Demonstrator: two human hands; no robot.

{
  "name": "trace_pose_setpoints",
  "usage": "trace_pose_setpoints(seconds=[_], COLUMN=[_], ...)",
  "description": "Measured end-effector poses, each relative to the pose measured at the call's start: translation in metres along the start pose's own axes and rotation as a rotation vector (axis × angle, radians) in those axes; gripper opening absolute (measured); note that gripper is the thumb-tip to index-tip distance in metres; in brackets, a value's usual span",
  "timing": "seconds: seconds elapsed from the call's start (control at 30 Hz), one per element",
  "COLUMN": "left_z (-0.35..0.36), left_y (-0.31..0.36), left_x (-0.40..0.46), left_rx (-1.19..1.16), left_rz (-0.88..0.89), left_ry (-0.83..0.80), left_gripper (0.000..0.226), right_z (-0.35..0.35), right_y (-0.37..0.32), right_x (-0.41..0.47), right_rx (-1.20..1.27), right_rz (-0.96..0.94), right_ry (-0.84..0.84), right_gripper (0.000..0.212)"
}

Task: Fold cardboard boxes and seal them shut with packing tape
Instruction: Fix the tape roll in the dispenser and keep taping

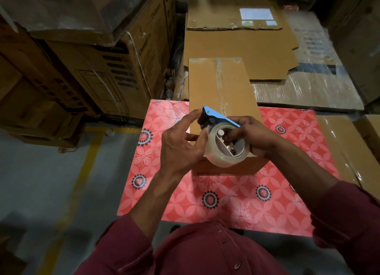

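A closed brown cardboard box (222,87) stands on the table with the pink floral cover (236,194). Clear tape runs along its top seam. Over the box's near end I hold a blue tape dispenser (218,115) loaded with a roll of clear tape (226,147). My right hand (255,137) grips the dispenser from the right, behind the roll. My left hand (183,143) touches the dispenser's front end and the side of the roll with thumb and fingers. The box's near top is hidden behind the roll and my hands.
Flattened cardboard sheets (242,42) lie behind the box on plastic-wrapped stock (308,89). Tall stacked cartons (98,65) stand at the left. A wrapped carton (349,147) sits right of the table. Grey floor with a yellow line (82,172) lies to the left.
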State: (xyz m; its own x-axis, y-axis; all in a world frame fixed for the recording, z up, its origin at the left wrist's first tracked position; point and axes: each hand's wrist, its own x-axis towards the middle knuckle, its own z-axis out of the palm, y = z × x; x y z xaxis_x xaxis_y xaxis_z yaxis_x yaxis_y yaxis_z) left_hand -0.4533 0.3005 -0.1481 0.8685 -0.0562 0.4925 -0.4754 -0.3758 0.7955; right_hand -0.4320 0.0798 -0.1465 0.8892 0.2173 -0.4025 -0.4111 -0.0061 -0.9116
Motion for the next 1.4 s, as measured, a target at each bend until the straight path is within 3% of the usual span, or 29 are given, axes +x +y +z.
trace_pose_setpoints(seconds=[0.17, 0.27, 0.47, 0.6, 0.83, 0.97, 1.13, 1.27, 1.4], left_z=[-0.019, -0.024, -0.026, -0.026, -0.021, -0.016, -0.012, -0.009, -0.01], left_y=[-0.019, -0.021, -0.014, -0.011, -0.004, -0.006, -0.011, -0.016, -0.017], left_x=[0.022, 0.04, 0.057, 0.063, 0.068, 0.066, 0.063, 0.062, 0.065], left_rx=[0.308, 0.395, 0.505, 0.498, 0.445, 0.417, 0.387, 0.414, 0.408], left_rz=[0.376, 0.496, 0.688, 0.728, 0.736, 0.743, 0.81, 0.866, 0.908], left_ry=[-0.274, -0.409, -0.523, -0.605, -0.739, -0.754, -0.733, -0.69, -0.673], left_gripper=[0.041, 0.037, 0.018, 0.015, 0.009, 0.008, 0.015, 0.012, 0.012], right_z=[-0.004, -0.009, -0.015, -0.02, -0.026, -0.026, -0.029, -0.032, -0.034], right_y=[-0.013, -0.017, -0.017, -0.016, -0.014, -0.013, -0.012, -0.013, -0.016], right_x=[-0.004, -0.001, 0.005, 0.003, 0.005, 0.006, 0.007, 0.01, 0.01], right_rx=[-0.001, -0.057, -0.1, -0.142, -0.242, -0.262, -0.25, -0.256, -0.21], right_rz=[0.122, 0.185, 0.295, 0.34, 0.442, 0.47, 0.505, 0.513, 0.511], right_ry=[-0.068, -0.077, -0.106, -0.149, -0.223, -0.267, -0.276, -0.296, -0.31], right_gripper=[0.03, 0.028, 0.021, 0.013, 0.031, 0.038, 0.026, 0.042, 0.014])
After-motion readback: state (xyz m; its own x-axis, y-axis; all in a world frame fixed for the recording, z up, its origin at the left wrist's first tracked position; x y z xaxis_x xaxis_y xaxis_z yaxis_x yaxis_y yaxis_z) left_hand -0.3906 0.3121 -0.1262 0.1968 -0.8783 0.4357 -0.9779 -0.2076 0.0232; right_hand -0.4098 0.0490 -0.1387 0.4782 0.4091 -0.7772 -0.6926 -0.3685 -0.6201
